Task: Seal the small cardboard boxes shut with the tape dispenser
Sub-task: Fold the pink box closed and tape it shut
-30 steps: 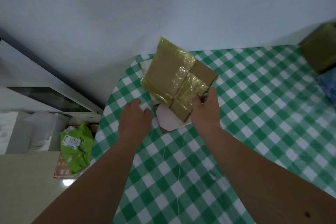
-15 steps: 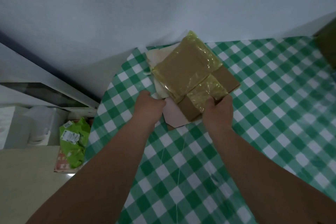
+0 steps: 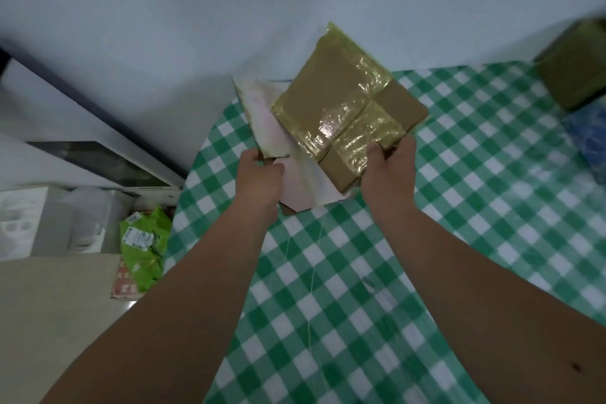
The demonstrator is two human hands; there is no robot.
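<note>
The person's right hand (image 3: 388, 167) grips the near corner of a flat, taped cardboard box (image 3: 347, 115), fingers curled over its edge and thumb on the glossy tape. The left hand (image 3: 260, 175) pinches the near edge of a pale pink-white carton (image 3: 278, 138) lying under the box. Both sit at the far left corner of the tabletop (image 3: 459, 239), with the carton's far corner reaching past the table's rim.

The main risk appears to be a slip. The box is held by one corner only and is tilted, its far end raised off the carton, so its weight could twist it out of the fingers, all the more since the tape wrap looks slick. A drop here could send it over the far left corner to the floor. The carton could also slide off if the left hand pulls it sideways. No tape dispenser is in view, so any sealing would have to wait until one is found.

The box's long axis runs diagonally, from the near right end in the right hand toward the far left, and that far end points up at the wall (image 3: 229, 10). Its broad taped face looks upward toward the camera.
</note>
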